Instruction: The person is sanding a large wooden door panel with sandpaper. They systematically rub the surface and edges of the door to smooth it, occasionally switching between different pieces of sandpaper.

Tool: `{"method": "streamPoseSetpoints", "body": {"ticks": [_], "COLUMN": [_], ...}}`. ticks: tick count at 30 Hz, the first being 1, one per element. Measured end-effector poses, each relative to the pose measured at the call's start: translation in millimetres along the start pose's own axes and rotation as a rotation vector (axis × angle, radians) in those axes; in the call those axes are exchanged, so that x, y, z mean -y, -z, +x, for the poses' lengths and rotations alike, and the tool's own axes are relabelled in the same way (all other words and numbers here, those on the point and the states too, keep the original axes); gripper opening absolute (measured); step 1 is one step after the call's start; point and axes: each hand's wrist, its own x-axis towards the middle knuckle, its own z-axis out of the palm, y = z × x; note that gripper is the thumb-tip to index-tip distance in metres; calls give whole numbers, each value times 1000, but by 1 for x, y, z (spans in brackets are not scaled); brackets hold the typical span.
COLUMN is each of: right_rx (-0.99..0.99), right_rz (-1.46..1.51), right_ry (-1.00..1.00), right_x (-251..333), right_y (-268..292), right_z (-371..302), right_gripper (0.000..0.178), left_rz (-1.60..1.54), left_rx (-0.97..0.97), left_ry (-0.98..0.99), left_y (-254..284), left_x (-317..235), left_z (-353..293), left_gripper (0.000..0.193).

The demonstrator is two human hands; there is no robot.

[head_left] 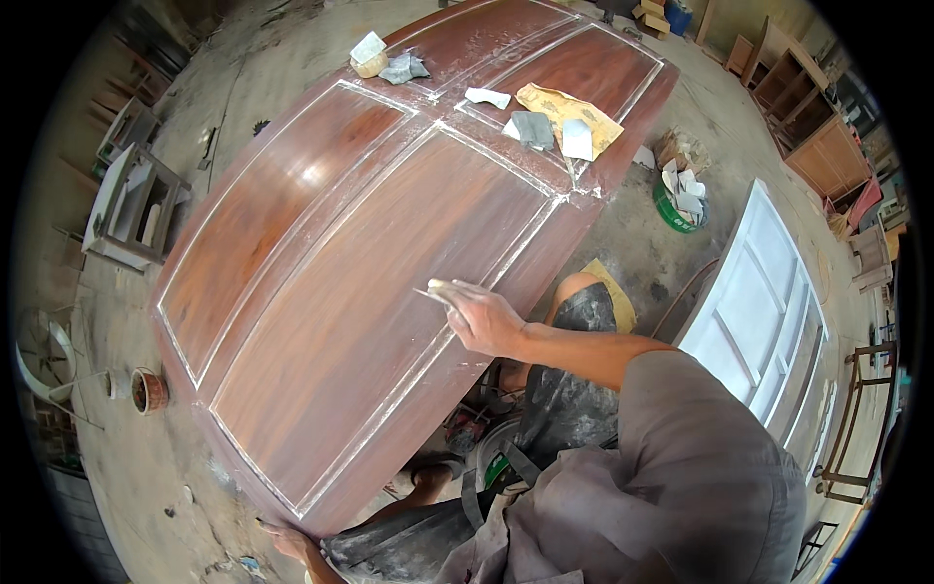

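A large reddish-brown wooden door panel (350, 263) lies flat before me, its moulding grooves lined with white dust. Over its near middle panel, my right hand (482, 318) pinches a thin, pale folded piece of sandpaper (435, 294), fingers closed around it. At the near left corner of the door, my left hand (289, 541) rests by the edge with its fingers stretched out and nothing visible in it. Farther up the door lie a yellow-brown sheet (559, 105), a grey piece of sandpaper (532, 128) and white scraps (577, 140).
A roll of tape (369, 64) and a grey crumpled piece (404, 68) sit at the door's far left. Right of it stand a green bucket of scraps (679, 216) and a white panelled door (754, 302). A wooden frame (134, 209) and small bucket (149, 391) stand left.
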Motion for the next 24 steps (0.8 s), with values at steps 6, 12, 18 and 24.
{"method": "streamPoseSetpoints", "body": {"ticks": [6, 12, 18, 24], "right_rx": [-318, -240, -64, 12], "right_rz": [-697, -715, -818, -853], "right_ry": [-106, -299, -311, -632], "right_x": [-187, -257, -307, -303], "right_y": [158, 153, 132, 131], "right_z": [45, 72, 137, 178], "right_gripper": [42, 40, 35, 45], "left_rz": [172, -138, -210, -266], "left_rx": [16, -3, -31, -18], "left_ry": [-47, 5, 92, 85], "left_y": [9, 46, 29, 30], "left_x": [-18, -85, -66, -51], "left_z": [-18, -66, -46, -46], "left_gripper": [92, 83, 92, 98]}}
